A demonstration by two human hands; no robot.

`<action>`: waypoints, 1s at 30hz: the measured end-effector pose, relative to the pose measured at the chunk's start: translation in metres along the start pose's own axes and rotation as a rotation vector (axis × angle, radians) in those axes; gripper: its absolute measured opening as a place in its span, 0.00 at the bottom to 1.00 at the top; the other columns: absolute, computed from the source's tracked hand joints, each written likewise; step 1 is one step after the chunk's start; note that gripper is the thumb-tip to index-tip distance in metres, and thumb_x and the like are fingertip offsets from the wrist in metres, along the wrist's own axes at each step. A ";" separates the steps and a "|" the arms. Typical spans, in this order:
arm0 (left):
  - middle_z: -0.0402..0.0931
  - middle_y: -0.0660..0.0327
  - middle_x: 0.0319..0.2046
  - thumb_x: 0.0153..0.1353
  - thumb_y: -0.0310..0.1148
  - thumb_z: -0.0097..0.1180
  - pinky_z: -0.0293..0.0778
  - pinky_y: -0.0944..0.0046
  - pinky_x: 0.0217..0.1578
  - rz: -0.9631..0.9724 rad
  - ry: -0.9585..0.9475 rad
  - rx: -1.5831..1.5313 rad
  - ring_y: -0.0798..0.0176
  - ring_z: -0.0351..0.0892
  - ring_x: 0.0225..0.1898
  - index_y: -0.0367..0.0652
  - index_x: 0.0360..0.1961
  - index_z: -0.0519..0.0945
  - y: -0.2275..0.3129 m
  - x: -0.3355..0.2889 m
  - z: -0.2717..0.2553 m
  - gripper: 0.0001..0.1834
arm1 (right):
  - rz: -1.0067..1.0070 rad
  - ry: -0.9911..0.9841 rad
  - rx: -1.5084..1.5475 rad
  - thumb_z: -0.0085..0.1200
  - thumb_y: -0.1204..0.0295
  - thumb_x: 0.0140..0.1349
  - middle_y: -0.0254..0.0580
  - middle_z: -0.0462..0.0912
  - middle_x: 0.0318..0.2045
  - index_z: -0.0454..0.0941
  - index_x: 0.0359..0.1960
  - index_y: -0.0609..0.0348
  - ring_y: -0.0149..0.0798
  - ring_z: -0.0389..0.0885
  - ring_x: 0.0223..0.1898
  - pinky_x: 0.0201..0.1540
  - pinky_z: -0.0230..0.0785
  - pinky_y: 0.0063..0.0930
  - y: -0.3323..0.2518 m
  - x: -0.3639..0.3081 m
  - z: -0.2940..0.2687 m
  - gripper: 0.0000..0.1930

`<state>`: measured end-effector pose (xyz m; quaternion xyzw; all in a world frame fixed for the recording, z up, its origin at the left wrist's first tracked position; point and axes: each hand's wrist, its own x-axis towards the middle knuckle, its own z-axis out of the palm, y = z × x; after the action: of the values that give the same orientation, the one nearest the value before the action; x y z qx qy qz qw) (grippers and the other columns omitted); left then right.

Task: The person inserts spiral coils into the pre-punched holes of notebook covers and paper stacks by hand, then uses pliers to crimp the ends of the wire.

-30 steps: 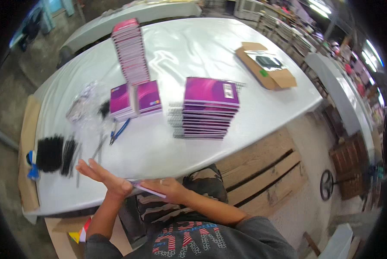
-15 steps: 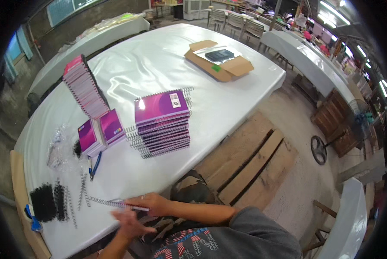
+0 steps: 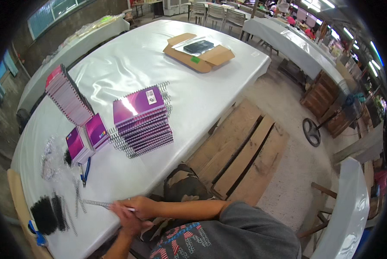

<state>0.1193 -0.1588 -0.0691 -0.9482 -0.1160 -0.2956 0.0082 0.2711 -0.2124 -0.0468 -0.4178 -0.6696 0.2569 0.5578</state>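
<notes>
Two hands (image 3: 128, 220) meet at a notebook (image 3: 130, 209), coil (image 3: 96, 203) jutting left.

From my feed I see a white-covered worktop (image 3: 202, 99) in a large room. A window (image 3: 57, 15) is set in the drab wall (image 3: 29, 45) at upper left. Beside me, wooden planks (image 3: 245, 146) sit above a grey floor (image 3: 282, 116). Farther right I make out a pedestal fan (image 3: 312, 132), metal chairs (image 3: 215, 15), another white-covered table (image 3: 297, 47) and lit tube lights (image 3: 374, 69).
</notes>
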 end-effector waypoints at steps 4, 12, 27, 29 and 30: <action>0.32 0.35 0.64 0.49 0.71 0.43 0.31 0.36 0.61 0.095 0.392 0.260 0.36 0.33 0.66 0.32 0.65 0.38 -0.003 0.053 -0.025 0.59 | 0.026 -0.020 0.044 0.55 0.77 0.47 0.51 0.80 0.38 0.66 0.58 0.55 0.54 0.79 0.34 0.36 0.72 0.37 -0.009 -0.005 -0.004 0.31; 0.53 0.41 0.56 0.53 0.65 0.47 0.53 0.41 0.55 -0.035 0.223 0.115 0.40 0.54 0.58 0.37 0.56 0.61 -0.006 0.033 -0.024 0.43 | -0.068 0.037 -0.028 0.49 0.76 0.51 0.54 0.79 0.36 0.71 0.51 0.57 0.56 0.78 0.37 0.40 0.70 0.40 0.000 0.010 -0.007 0.22; 0.41 0.37 0.61 0.55 0.67 0.40 0.44 0.38 0.59 -0.080 0.281 0.211 0.36 0.44 0.63 0.31 0.59 0.53 -0.020 0.031 -0.024 0.48 | 0.075 -0.039 0.114 0.47 0.81 0.49 0.55 0.77 0.44 0.66 0.57 0.57 0.54 0.77 0.44 0.47 0.68 0.37 -0.007 0.016 -0.006 0.28; 0.37 0.35 0.63 0.53 0.70 0.39 0.40 0.31 0.59 0.060 0.067 0.208 0.31 0.38 0.65 0.28 0.61 0.47 -0.015 -0.013 0.000 0.54 | 0.080 -0.022 0.096 0.49 0.81 0.49 0.56 0.77 0.45 0.64 0.59 0.56 0.53 0.77 0.44 0.47 0.68 0.37 -0.010 0.016 -0.012 0.31; 0.37 0.35 0.63 0.51 0.71 0.39 0.40 0.28 0.57 0.141 0.022 0.242 0.29 0.38 0.64 0.27 0.62 0.45 -0.019 -0.022 0.004 0.56 | 0.112 -0.070 0.125 0.48 0.80 0.49 0.56 0.77 0.43 0.65 0.59 0.56 0.55 0.77 0.43 0.46 0.68 0.38 -0.017 0.021 -0.015 0.30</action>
<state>0.1001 -0.1449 -0.0854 -0.9429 -0.0836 -0.2884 0.1444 0.2798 -0.2057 -0.0183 -0.4096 -0.6470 0.3436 0.5437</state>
